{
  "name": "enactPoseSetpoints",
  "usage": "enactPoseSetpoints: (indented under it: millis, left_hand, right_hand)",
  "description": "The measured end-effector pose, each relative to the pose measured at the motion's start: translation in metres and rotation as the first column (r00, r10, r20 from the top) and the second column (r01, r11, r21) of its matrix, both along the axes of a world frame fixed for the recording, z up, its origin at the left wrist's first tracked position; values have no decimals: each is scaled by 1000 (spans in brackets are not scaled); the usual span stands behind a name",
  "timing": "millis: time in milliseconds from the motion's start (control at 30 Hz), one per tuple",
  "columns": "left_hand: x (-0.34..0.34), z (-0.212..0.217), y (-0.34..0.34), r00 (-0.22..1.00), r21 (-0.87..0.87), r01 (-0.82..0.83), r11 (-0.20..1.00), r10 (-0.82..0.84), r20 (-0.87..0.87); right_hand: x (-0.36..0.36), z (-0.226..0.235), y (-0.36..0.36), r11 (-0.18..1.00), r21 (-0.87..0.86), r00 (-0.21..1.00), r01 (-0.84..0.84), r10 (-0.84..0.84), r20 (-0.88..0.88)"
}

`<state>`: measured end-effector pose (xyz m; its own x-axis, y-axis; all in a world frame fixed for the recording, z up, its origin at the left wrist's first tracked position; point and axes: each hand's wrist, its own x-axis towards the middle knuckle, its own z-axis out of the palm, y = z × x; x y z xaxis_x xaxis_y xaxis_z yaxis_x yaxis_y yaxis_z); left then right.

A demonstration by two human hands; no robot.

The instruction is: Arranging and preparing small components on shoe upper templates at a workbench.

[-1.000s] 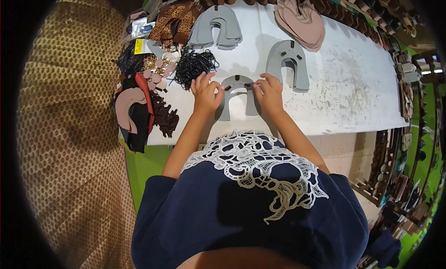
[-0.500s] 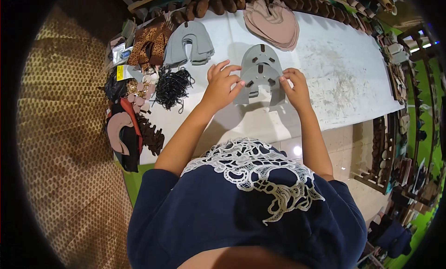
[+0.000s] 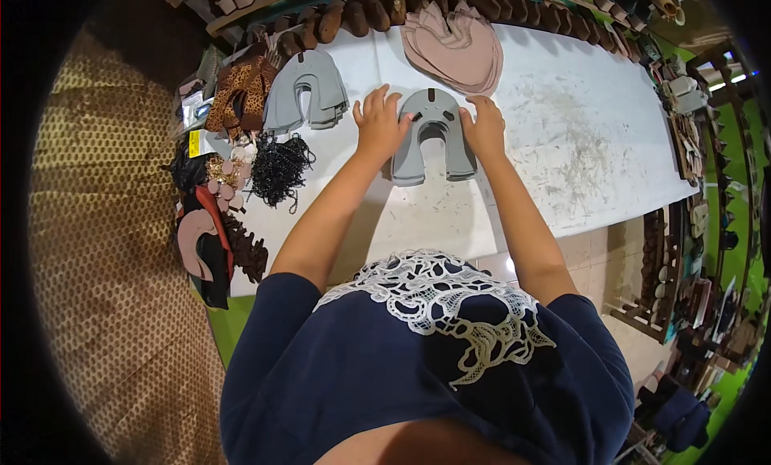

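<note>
A neat stack of grey U-shaped shoe-upper pieces [image 3: 431,107] lies on the white-covered table in front of me. Its top piece has a dark brown tab at the crown and two dark patches lower down. My left hand [image 3: 377,128] is at the stack's left side, fingers spread, thumb over the edge by one dark patch. On the opposite side, my right hand [image 3: 485,129] rests against the edge with its fingers apart and slightly bent. Neither hand lifts anything. A second grey stack of U-shaped pieces [image 3: 283,97] lies to the left.
Pink cut pieces [image 3: 462,59] are piled behind the stack. Leopard-print pieces [image 3: 241,95], a heap of black beaded strands [image 3: 281,169] and dark brown bits [image 3: 247,252] crowd the table's left end. Brown shoe lasts [image 3: 331,22] line the back.
The piece held between my hands, lower and nearer me than the stack, now lies on top, lined up with it. My hands have shifted to the stack's sides. The view has moved slightly.
</note>
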<state>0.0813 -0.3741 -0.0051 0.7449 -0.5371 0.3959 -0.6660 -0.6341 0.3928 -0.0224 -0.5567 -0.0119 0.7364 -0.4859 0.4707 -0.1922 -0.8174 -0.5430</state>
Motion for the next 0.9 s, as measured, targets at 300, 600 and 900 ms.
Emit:
enactPoseSetpoints:
  millis: [300, 600, 900]
  left_hand:
    - [-27, -24, -9, 954, 160, 227, 961, -253, 162]
    - [-29, -34, -12, 978, 169, 195, 966, -205, 44]
    - [-27, -34, -14, 983, 182, 179, 967, -183, 3]
  right_hand:
    - [4, -9, 37, 930, -170, 929, -327, 283, -240]
    - [8, -23, 40, 932, -157, 908, -326, 263, -326]
    - [11, -19, 43, 931, -182, 886, -316, 221, -409]
